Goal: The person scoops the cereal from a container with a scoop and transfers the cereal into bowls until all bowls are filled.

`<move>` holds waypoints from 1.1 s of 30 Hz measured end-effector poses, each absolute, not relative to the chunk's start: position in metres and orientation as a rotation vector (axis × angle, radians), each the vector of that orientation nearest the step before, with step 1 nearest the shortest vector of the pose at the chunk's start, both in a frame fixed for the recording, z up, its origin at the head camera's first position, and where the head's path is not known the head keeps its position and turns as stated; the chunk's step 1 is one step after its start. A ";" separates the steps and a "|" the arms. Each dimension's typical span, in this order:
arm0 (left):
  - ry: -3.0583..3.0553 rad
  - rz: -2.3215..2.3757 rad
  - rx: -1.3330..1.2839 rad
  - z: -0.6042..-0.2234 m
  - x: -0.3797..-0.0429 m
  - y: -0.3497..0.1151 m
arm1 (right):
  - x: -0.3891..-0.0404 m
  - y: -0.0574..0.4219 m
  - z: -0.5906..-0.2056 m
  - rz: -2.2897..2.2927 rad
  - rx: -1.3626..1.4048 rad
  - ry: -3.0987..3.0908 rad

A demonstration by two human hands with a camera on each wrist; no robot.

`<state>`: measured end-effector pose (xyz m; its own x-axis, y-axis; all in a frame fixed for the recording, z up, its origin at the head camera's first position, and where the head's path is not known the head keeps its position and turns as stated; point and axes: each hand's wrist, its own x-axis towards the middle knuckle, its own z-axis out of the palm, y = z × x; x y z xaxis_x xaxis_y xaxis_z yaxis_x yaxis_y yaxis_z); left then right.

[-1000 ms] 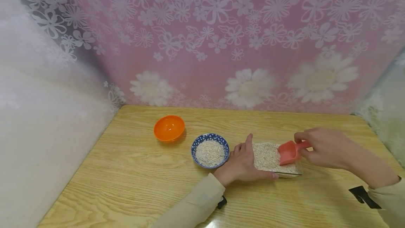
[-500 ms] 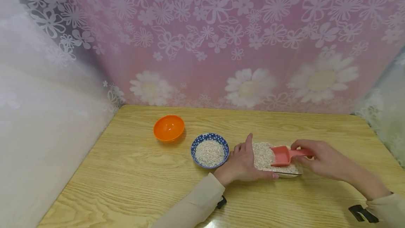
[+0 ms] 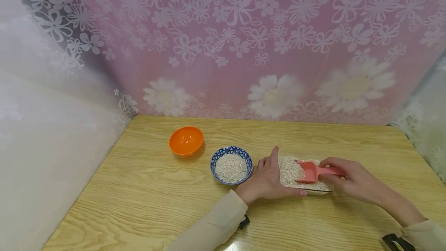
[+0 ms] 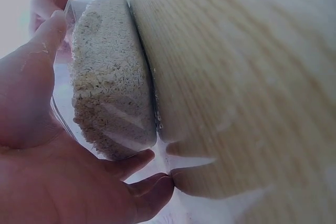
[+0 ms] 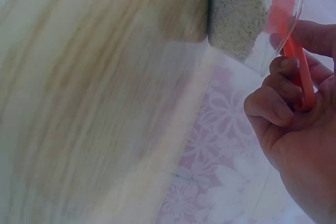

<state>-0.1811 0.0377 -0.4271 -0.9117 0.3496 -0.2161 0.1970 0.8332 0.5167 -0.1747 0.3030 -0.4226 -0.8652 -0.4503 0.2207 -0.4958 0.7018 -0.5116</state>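
In the head view, a clear rectangular container full of pale flakes like oats sits on the table. My left hand holds its left end, thumb along the near side and the other fingers at the end wall. The left wrist view shows this left hand close against the clear wall. My right hand grips a pink scoop by its handle, its bowl dipped into the flakes. In the right wrist view, fingers of that hand curl round the scoop handle.
A blue-and-white patterned bowl with similar flakes stands just left of my left hand. Further back and left is an orange bowl with nothing in it. A floral curtain hangs behind the wooden table.
My right hand has moved the scoop left, deeper into the flakes, and its wrist has come lower and nearer. The left hand, container and both bowls stay where they were.
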 end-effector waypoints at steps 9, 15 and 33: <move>2.715 0.717 0.427 -0.429 -0.180 0.038 | -0.177 0.323 -0.430 1.146 0.809 -2.727; 2.715 0.729 0.439 -0.428 -0.181 0.037 | -0.177 0.325 -0.430 1.254 0.804 -2.725; 2.748 0.700 0.504 -0.427 -0.181 0.036 | -0.173 0.332 -0.423 1.763 0.804 -2.511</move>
